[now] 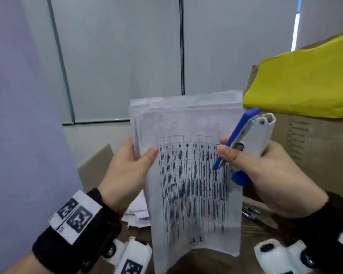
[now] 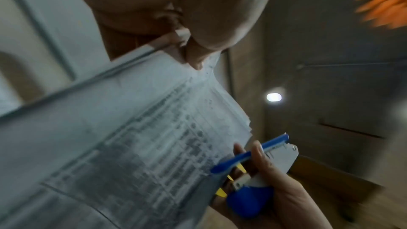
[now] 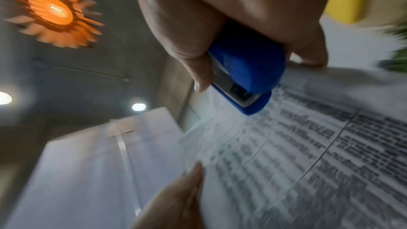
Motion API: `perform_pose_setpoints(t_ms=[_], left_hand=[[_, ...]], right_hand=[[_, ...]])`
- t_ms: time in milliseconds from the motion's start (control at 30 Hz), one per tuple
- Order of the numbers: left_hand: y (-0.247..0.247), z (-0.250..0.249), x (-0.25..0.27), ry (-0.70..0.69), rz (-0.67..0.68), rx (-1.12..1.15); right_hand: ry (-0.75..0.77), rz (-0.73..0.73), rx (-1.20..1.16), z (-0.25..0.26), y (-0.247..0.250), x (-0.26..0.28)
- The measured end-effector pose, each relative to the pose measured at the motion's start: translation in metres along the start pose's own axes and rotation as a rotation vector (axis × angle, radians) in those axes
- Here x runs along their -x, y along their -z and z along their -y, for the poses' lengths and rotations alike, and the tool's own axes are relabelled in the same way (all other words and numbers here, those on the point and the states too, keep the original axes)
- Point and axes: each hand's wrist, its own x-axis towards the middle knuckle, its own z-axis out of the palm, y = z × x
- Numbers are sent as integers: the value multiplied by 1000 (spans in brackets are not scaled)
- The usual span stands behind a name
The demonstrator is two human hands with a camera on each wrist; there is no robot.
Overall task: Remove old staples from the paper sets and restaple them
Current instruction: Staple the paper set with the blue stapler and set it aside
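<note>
A set of white sheets printed with a dense table is held upright in front of me, above the desk. My left hand pinches its left edge, thumb on the front page and fingers behind. My right hand grips a blue and white stapler at the set's right edge, its arm hinged open and pointing up. The left wrist view shows the paper set with the stapler at its far edge. In the right wrist view the stapler's blue end lies against the printed page. No staple is visible.
A large cardboard box with yellow sheet material on top stands at the right. More loose papers lie on the brown desk behind the held set. Pens lie on the desk at the right.
</note>
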Motion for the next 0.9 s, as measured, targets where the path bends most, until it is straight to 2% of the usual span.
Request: perform_pose_setpoints(t_ms=[67, 200, 367, 467, 533, 600, 767, 900], left_hand=[[-4, -5, 6, -95, -34, -41], [-14, 11, 31, -47, -118, -128], [-18, 14, 29, -41, -205, -122], [-19, 13, 27, 21, -172, -101], [-20, 15, 25, 50, -150, -97], [-22, 18, 24, 33, -156, -116], [-28, 18, 25, -34, -105, -203], [-33, 17, 21, -83, -124, -208]], right_hand=[[67, 29, 63, 7, -1, 15], [40, 33, 111, -15, 4, 29], [10, 82, 112, -31, 11, 18], [-36, 55, 66, -42, 17, 7], [-35, 93, 74, -44, 18, 7], [1, 131, 101, -43, 19, 8], [27, 62, 106, -48, 26, 3], [101, 90, 114, -42, 21, 6]])
